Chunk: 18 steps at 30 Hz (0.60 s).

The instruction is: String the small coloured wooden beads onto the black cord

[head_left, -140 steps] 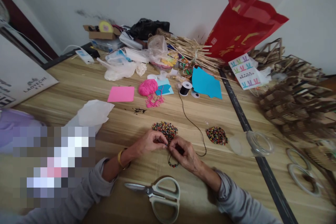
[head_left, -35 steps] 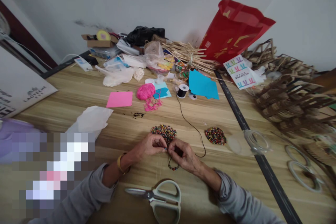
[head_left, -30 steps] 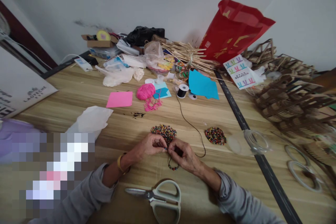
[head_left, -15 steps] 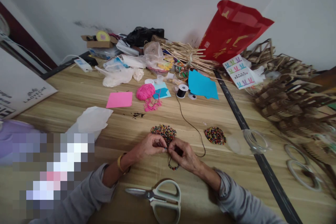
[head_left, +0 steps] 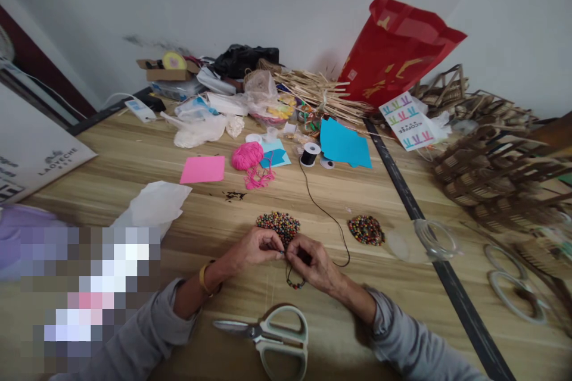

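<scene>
Fingertips of my left hand [head_left: 263,245] are pinched on something too small to make out. Right beside it, my right hand [head_left: 313,262] pinches the black cord, which runs from a black spool [head_left: 309,155]. A short loop strung with coloured beads [head_left: 295,283] hangs below my right fingers. Just behind my hands lies a pile of multicoloured beads [head_left: 279,223], partly hidden by them. A second heap of beads [head_left: 366,230] is to the right. Scissors with pale handles [head_left: 281,333] lie in front of my hands, blades pointing left.
Pink yarn [head_left: 247,156], a pink sheet [head_left: 202,169] and a blue sheet [head_left: 345,144] lie farther back. Plastic bags and wooden sticks [head_left: 317,92] line the wall beside a red bag [head_left: 397,53]. Woven baskets [head_left: 487,172] and clear rings [head_left: 435,239] are at right.
</scene>
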### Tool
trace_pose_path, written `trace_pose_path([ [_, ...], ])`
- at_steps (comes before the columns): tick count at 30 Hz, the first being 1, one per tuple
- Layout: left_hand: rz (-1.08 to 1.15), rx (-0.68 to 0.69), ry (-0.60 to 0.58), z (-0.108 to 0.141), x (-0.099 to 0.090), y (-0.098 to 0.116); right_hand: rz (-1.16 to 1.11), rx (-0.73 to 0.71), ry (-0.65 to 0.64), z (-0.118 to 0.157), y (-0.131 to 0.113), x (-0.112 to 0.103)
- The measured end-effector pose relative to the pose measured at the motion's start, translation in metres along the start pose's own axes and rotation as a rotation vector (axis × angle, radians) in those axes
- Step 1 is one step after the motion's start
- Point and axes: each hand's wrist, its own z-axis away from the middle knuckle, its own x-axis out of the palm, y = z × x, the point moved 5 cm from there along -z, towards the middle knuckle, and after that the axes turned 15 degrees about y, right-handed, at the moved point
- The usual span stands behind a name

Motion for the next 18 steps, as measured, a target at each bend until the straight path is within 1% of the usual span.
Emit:
trace_pose_path([
  [4, 0.011, -0.008, -0.001, 0.0001, 0.0003, -0.0004, -0.005, 0.016, -0.01, 0.0, -0.0004, -0.0001],
  [11, -0.002, 0.012, 0.001, 0.0008, 0.0004, -0.0022, -0.006, 0.003, -0.01, 0.0002, -0.0003, 0.0],
  [18, 0.004, -0.005, -0.004, 0.0011, 0.0008, -0.0006, -0.001, -0.003, -0.001, -0.0003, -0.0023, -0.0007],
])
